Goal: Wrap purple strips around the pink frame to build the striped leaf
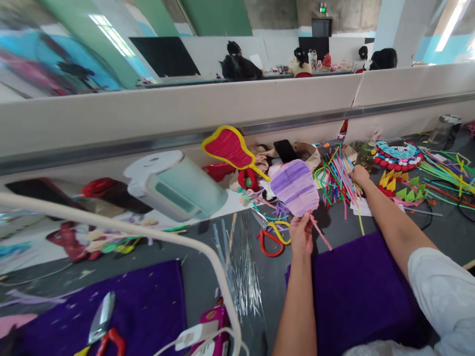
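My left hand is closed on the stem of a purple-and-pink striped fan made of pipe cleaners, tilted above the table. A pink twisted stem hangs below it. My right hand is stretched forward to the right edge of a pile of coloured pipe cleaners. Its fingers are curled together, and what they pinch is hidden. Scissors with red and yellow handles lie left of my left hand. Behind the fan stands a red shape with a yellow rim.
Folded purple cloth lies before me, another cloth at left with scissors. Silver wire stems lie between them. A white cable arm crosses the left. A jar, phone and pale green appliance stand near the partition.
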`<action>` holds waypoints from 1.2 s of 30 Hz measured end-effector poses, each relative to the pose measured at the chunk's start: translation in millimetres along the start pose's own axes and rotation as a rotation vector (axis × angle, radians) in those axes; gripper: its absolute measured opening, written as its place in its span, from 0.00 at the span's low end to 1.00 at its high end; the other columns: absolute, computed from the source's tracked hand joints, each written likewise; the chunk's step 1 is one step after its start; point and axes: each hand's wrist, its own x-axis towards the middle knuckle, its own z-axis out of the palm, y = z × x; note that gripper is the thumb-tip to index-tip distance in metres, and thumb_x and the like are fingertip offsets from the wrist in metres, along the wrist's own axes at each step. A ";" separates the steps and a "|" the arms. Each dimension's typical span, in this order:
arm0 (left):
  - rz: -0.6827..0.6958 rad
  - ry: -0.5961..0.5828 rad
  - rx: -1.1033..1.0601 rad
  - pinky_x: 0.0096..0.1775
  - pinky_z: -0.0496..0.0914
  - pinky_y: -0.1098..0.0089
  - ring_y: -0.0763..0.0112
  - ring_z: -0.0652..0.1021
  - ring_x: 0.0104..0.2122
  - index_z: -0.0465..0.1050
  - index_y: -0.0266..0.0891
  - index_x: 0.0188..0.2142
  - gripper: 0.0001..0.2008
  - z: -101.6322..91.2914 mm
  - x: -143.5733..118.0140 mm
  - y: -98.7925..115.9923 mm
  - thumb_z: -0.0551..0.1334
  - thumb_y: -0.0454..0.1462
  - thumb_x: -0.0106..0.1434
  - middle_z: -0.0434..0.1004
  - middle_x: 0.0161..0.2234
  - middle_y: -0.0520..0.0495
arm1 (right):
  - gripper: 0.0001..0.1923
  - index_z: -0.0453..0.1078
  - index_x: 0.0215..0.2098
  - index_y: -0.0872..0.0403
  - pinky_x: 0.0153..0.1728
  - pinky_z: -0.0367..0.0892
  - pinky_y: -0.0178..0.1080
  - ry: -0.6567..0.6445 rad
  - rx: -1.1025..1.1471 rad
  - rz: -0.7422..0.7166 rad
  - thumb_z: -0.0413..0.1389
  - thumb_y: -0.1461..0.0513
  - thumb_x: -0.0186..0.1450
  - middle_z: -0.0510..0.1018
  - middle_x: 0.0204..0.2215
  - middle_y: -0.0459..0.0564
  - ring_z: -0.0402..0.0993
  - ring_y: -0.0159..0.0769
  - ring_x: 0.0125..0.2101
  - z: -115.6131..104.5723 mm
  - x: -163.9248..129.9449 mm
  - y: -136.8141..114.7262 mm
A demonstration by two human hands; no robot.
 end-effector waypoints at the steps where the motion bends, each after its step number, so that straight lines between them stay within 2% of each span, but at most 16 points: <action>1: -0.003 0.003 -0.002 0.27 0.71 0.75 0.79 0.74 0.22 0.76 0.36 0.29 0.14 0.0 -0.1 -0.1 0.74 0.36 0.42 0.77 0.24 0.52 | 0.09 0.76 0.29 0.60 0.40 0.68 0.42 -0.023 -0.032 0.026 0.64 0.63 0.50 0.79 0.31 0.65 0.76 0.48 0.39 0.6 1.2 -0.6; 6: -0.011 -0.007 0.015 0.27 0.71 0.75 0.79 0.75 0.22 0.76 0.36 0.30 0.14 -0.4 -0.4 -0.8 0.74 0.36 0.43 0.77 0.25 0.52 | 0.10 0.75 0.30 0.61 0.38 0.68 0.41 -0.133 -0.131 0.086 0.64 0.64 0.50 0.79 0.31 0.64 0.76 0.47 0.38 -3.6 4.7 -3.1; 12: -0.015 -0.021 0.019 0.27 0.71 0.75 0.79 0.74 0.22 0.76 0.35 0.29 0.14 1.6 -0.9 0.7 0.74 0.37 0.42 0.78 0.27 0.51 | 0.11 0.76 0.34 0.60 0.32 0.65 0.34 -0.200 -0.119 -0.025 0.61 0.64 0.52 0.79 0.31 0.55 0.74 0.36 0.33 -18.3 -0.8 -0.8; 16: -0.018 -0.016 0.020 0.26 0.71 0.75 0.79 0.73 0.21 0.76 0.34 0.28 0.14 3.4 -1.5 0.6 0.74 0.37 0.42 0.78 0.26 0.50 | 0.10 0.76 0.29 0.60 0.28 0.62 0.30 -0.303 -0.110 -0.082 0.61 0.59 0.53 0.77 0.24 0.49 0.72 0.33 0.28 -22.2 -6.4 -1.3; 19: -0.022 -0.008 0.027 0.26 0.71 0.75 0.79 0.73 0.21 0.76 0.34 0.29 0.15 4.0 -1.6 -0.6 0.74 0.37 0.41 0.77 0.25 0.50 | 0.12 0.77 0.27 0.59 0.29 0.62 0.30 -0.336 -0.134 -0.069 0.63 0.57 0.51 0.77 0.22 0.49 0.73 0.33 0.29 -19.8 -9.1 -3.5; 25: -0.016 -0.003 0.036 0.26 0.71 0.75 0.78 0.73 0.21 0.75 0.34 0.29 0.15 3.9 -0.8 -1.4 0.74 0.37 0.41 0.76 0.24 0.52 | 0.11 0.77 0.30 0.58 0.31 0.63 0.32 -0.314 -0.156 -0.013 0.62 0.58 0.52 0.78 0.25 0.51 0.74 0.36 0.31 -15.4 -10.0 -4.1; 30: -0.024 -0.034 0.056 0.27 0.71 0.74 0.79 0.73 0.22 0.75 0.34 0.30 0.15 4.6 -2.1 -0.7 0.73 0.36 0.42 0.76 0.25 0.52 | 0.08 0.77 0.27 0.58 0.29 0.62 0.30 -0.285 -0.110 -0.004 0.61 0.60 0.52 0.77 0.23 0.50 0.74 0.35 0.29 -12.1 -10.8 -4.7; 33: -0.029 -0.058 0.069 0.27 0.71 0.74 0.78 0.74 0.22 0.76 0.35 0.30 0.14 4.8 -3.1 -0.6 0.73 0.36 0.43 0.77 0.26 0.51 | 0.07 0.76 0.25 0.58 0.28 0.61 0.30 -0.231 -0.047 0.002 0.60 0.61 0.52 0.77 0.22 0.50 0.74 0.34 0.28 -10.8 -13.8 -7.5; 36: -0.034 -0.062 0.077 0.27 0.71 0.75 0.78 0.74 0.23 0.77 0.34 0.30 0.14 4.7 -3.1 0.2 0.73 0.36 0.43 0.78 0.26 0.50 | 0.09 0.75 0.25 0.59 0.28 0.61 0.31 -0.145 0.046 0.003 0.58 0.60 0.54 0.76 0.21 0.51 0.73 0.35 0.27 -16.0 -16.4 -8.8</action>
